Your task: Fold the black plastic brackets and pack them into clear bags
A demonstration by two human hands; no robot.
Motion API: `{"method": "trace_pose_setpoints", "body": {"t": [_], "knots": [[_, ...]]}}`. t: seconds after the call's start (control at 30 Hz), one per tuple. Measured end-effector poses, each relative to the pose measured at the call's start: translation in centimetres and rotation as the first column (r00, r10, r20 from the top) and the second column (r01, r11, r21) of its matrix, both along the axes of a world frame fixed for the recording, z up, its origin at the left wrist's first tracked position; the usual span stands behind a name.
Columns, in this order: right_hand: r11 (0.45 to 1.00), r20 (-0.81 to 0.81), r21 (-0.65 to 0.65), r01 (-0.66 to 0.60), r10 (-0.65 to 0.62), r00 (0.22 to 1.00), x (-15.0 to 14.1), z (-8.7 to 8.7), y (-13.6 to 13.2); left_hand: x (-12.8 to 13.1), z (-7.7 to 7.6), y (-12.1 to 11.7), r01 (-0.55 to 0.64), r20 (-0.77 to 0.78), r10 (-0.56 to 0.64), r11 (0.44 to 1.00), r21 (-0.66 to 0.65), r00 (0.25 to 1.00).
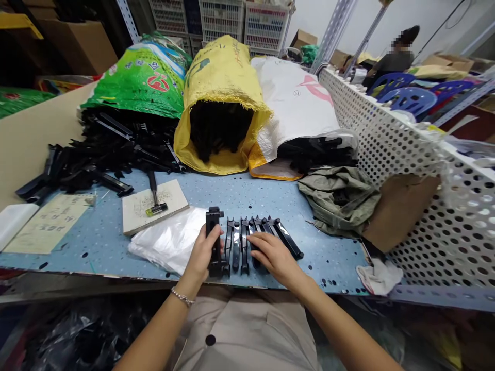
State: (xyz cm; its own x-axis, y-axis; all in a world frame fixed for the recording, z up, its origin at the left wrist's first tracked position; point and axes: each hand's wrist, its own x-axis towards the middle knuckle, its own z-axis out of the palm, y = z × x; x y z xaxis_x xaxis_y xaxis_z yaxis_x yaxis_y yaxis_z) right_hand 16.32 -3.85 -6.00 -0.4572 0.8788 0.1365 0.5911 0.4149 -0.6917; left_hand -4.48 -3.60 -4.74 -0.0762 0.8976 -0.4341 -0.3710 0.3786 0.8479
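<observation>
My left hand (204, 251) is closed around a long black plastic part (213, 226), held upright near the table's front edge. Beside it, several similar black plastic parts (236, 246) lie side by side in a row, the rightmost one (288, 238) at a slant. My right hand (273, 253) rests over the middle of this row with its fingers stretched out and touching the parts; its thumb is hidden. Under and left of my left hand lie clear plastic bags (166, 242).
A hammer (155, 198) lies on a pale block (176, 198). Behind stand green (135, 82), yellow (220, 67) and white sacks (290, 98) with black parts spilling out. Dark cloth (340, 193), a glove (379, 276) and a perforated panel (410, 154) are at right. A person (396, 56) is beyond.
</observation>
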Motion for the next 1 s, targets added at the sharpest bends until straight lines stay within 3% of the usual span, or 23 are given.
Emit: {"method": "trace_pose_setpoints", "body": {"t": [0.1, 0.2, 0.27, 0.33, 0.37, 0.4, 0.47, 0.5, 0.53, 0.57, 0.63, 0.67, 0.7, 0.77, 0.8, 0.83, 0.87, 0.9, 1.0], "knots": [[0.987, 0.255, 0.157, 0.019, -0.059, 0.965, 3.0, -1.9, 0.5, 0.3, -1.8, 0.6, 0.001, 0.115, 0.013, 0.992, -0.125, 0.993], [0.974, 0.313, 0.214, 0.071, -0.137, 0.940, 4.9, -2.7, 1.1, 1.6, -3.0, 1.5, 0.026, 0.335, 0.023, 0.990, -0.139, 0.942], [0.955, 0.256, 0.265, 0.132, -0.202, 0.945, 5.2, -1.8, 1.1, 2.2, -3.1, 1.6, 0.113, 0.443, -0.054, 0.988, -0.108, 0.895], [0.951, 0.170, 0.287, 0.119, -0.173, 0.970, 4.6, -0.1, 0.6, 2.1, -2.5, 1.2, 0.322, 0.483, -0.240, 0.942, -0.093, 0.842], [0.957, 0.139, 0.282, 0.060, -0.103, 0.985, 4.0, 1.0, 0.2, 1.8, -2.1, 0.7, 0.471, 0.492, -0.370, 0.877, -0.093, 0.788], [0.963, 0.123, 0.268, -0.033, -0.001, 0.992, 3.4, 1.9, -0.1, 1.5, -1.5, 0.2, 0.624, 0.499, -0.505, 0.776, -0.095, 0.704], [0.946, 0.126, 0.212, -0.244, 0.222, 0.967, 2.3, 3.4, -0.8, 0.7, -0.3, -0.9, 0.841, 0.505, -0.702, 0.531, -0.097, 0.502], [0.930, 0.129, 0.177, -0.323, 0.303, 0.944, 1.9, 3.9, -1.0, 0.2, 0.3, -1.4, 0.888, 0.496, -0.751, 0.450, -0.098, 0.435], [0.919, 0.124, 0.135, -0.369, 0.354, 0.927, 1.8, 4.0, -1.1, -0.4, 0.9, -1.8, 0.897, 0.460, -0.778, 0.431, -0.103, 0.427], [0.920, 0.108, 0.085, -0.382, 0.372, 0.922, 1.7, 4.0, -1.1, -1.1, 1.3, -2.0, 0.872, 0.375, -0.792, 0.477, -0.115, 0.482], [0.952, 0.021, -0.029, -0.304, 0.305, 0.952, 1.9, 3.3, -0.8, -2.6, 1.5, -2.2, 0.699, -0.016, -0.706, 0.703, -0.131, 0.708], [0.970, -0.053, -0.098, -0.222, 0.218, 0.975, 1.9, 2.9, -0.6, -3.4, 1.3, -2.2, 0.557, -0.305, -0.556, 0.826, -0.092, 0.773], [0.975, -0.141, -0.185, -0.126, 0.100, 0.985, 1.8, 2.4, -0.4, -4.2, 0.8, -2.2, 0.419, -0.582, -0.346, 0.908, -0.009, 0.736], [0.916, -0.319, -0.401, 0.024, -0.164, 0.933, 0.8, 1.5, -0.1, -5.5, -0.5, -2.2, 0.283, -0.892, 0.022, 0.944, 0.167, 0.452], [0.860, -0.392, -0.508, 0.045, -0.277, 0.877, 0.0, 1.2, -0.1, -6.1, -1.3, -2.1, 0.282, -0.938, 0.116, 0.935, 0.214, 0.327], [0.800, -0.452, -0.599, 0.029, -0.368, 0.812, -1.0, 1.0, -0.1, -6.6, -2.0, -2.0, 0.303, -0.954, 0.152, 0.925, 0.230, 0.260], [0.745, -0.502, -0.667, -0.015, -0.434, 0.748, -2.1, 0.9, -0.1, -7.0, -2.7, -1.8, 0.326, -0.956, 0.148, 0.917, 0.229, 0.254], [0.700, -0.542, -0.711, -0.073, -0.479, 0.690, -3.2, 0.9, -0.2, -7.4, -3.2, -1.6, 0.334, -0.947, 0.121, 0.916, 0.222, 0.298], [0.594, -0.610, -0.765, -0.250, -0.544, 0.576, -5.9, 1.0, -0.4, -8.7, -3.6, -0.7, 0.223, -0.803, 0.029, 0.954, 0.199, 0.595]]}}
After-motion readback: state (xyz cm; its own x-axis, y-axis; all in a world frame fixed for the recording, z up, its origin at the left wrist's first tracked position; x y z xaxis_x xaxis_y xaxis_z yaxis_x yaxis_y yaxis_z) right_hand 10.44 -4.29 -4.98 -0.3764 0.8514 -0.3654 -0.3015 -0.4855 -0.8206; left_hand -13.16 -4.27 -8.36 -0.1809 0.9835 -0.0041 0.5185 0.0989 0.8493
